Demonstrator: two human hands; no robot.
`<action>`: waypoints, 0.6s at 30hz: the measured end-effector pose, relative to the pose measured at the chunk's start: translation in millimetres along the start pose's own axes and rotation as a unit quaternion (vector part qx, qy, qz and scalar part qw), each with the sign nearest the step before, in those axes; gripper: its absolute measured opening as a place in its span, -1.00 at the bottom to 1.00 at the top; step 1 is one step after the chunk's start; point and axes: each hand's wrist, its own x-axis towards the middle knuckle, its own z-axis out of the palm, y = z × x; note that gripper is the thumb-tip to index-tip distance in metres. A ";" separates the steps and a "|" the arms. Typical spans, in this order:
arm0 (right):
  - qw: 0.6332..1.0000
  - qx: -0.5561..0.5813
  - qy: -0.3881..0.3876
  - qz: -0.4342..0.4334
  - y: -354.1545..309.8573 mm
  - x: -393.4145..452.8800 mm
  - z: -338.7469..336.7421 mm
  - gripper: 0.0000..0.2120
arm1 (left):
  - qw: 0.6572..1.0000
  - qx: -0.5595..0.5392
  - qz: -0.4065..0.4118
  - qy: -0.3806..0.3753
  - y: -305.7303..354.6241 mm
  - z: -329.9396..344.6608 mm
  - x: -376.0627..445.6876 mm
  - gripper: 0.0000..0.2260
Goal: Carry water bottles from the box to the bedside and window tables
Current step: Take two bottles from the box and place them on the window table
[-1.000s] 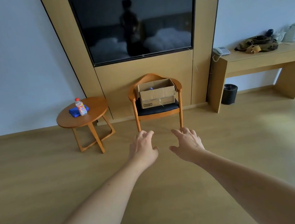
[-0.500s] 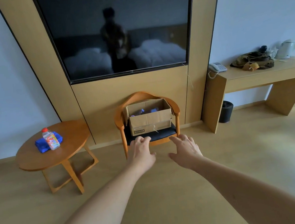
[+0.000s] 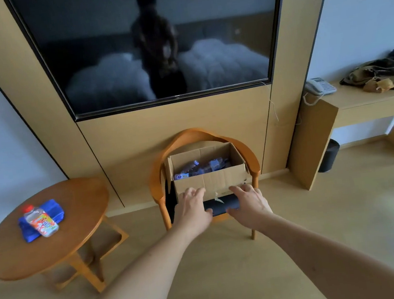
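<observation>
While clear plastic water bottles (image 3: 200,167) lie in brown cardboard box (image 3: 211,180), both hands (image 3: 192,208) (image 3: 248,204) spread, empty; carrying not begun.

A hotel room: a large wall-mounted television (image 3: 152,40) reflects two made-up beds, and a desk phone (image 3: 319,86) sits on a built-in wooden surface (image 3: 363,99).

Wooden chair (image 3: 248,155) bearing open box (image 3: 211,180), round table (image 3: 76,228) with bottle (image 3: 41,221)
</observation>
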 end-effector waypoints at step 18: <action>0.989 -0.008 -0.150 -0.007 42.7 300.0 38.5 -0.31 | 0.991 0.034 -0.103 -0.076 -52.0 64.6 242.4 -0.57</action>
